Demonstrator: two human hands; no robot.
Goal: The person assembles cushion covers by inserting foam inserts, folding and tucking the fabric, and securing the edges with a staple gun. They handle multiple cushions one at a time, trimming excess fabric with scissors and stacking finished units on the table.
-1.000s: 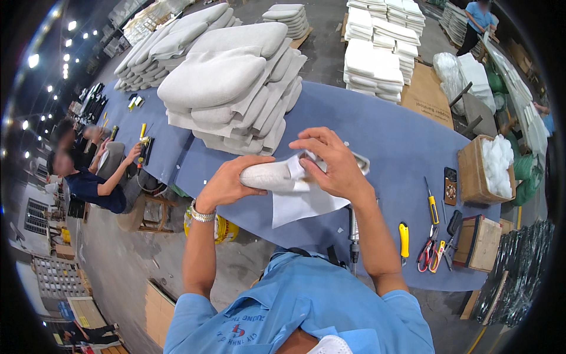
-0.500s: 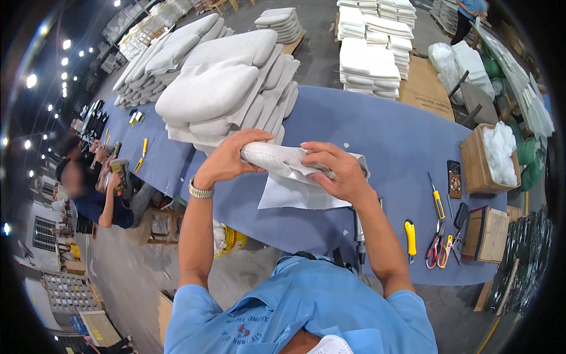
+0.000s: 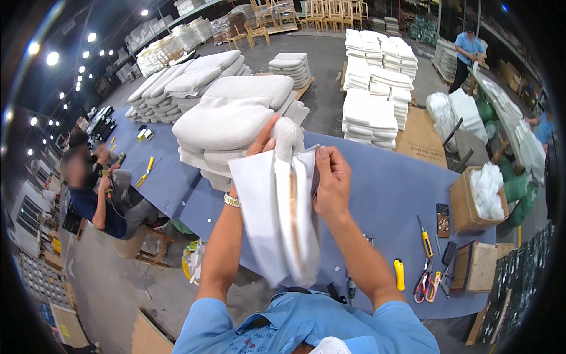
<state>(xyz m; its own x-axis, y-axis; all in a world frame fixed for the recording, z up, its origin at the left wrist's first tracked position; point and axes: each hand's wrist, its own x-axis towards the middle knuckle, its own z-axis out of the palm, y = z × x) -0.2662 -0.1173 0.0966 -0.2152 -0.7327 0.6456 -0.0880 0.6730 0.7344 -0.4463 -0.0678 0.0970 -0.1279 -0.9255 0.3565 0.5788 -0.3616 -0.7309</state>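
Note:
Tilted up on end before me is a light grey fabric-covered seat cushion [image 3: 288, 137]. A white cloth flap [image 3: 254, 203] hangs along its left side, and a narrow tan strip shows in the gap between the layers. My left hand [image 3: 263, 140] grips the cushion from the far left side; the flap hides its palm and part of its fingers. Fingers and thumb of my right hand [image 3: 332, 180] pinch the cover's edge at the upper right. Just beyond my left hand stands a pile of similar grey cushions [image 3: 236, 121].
On the blue-covered table [image 3: 377, 200], right, lie a yellow cutter [image 3: 400, 274], red-handled scissors [image 3: 422, 286] and a yellow screwdriver [image 3: 425, 241]. A carton of white stuffing [image 3: 477, 197] stands behind them. At left, a person [image 3: 100, 194] sits handling a tool.
The cushion has swung from lying crosswise to standing on end, its layered opening toward me. My right hand has shifted to the cover's edge. The view has tipped up, showing more background.

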